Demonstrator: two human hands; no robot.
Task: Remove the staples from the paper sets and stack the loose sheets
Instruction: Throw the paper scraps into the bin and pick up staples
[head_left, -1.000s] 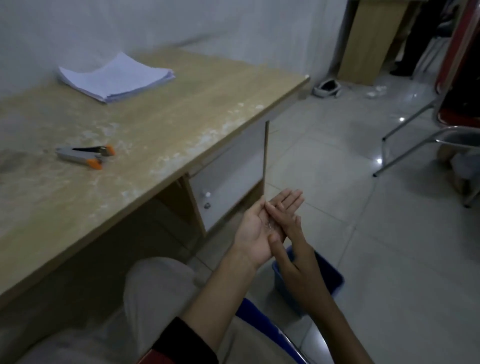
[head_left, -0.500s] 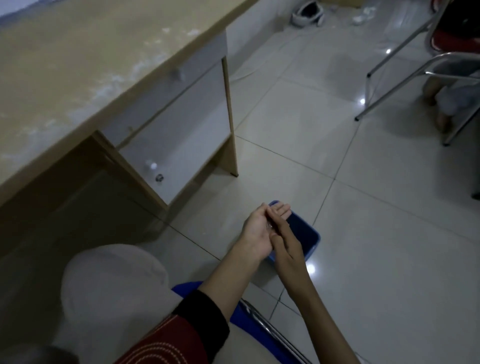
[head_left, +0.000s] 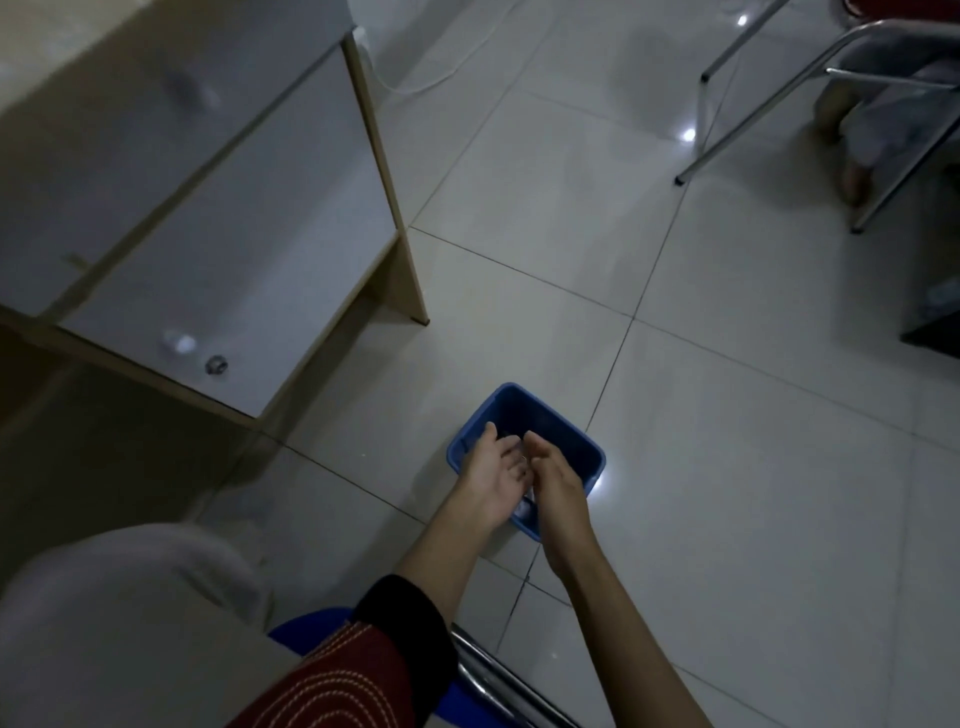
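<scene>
Staples indiscernible; left grip (head_left: 491, 478), right grip (head_left: 557, 484) both unclenched above blue bin (head_left: 569, 441); pale scrap (head_left: 524, 512) inside.

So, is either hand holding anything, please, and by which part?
Nothing visibly held: the left hand and right hand are open over the blue bin; any staples are too small to see.

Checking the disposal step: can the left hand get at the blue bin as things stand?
Likely yes: the left hand hovers over the open bin, right hand beside it, nothing in between.
</scene>
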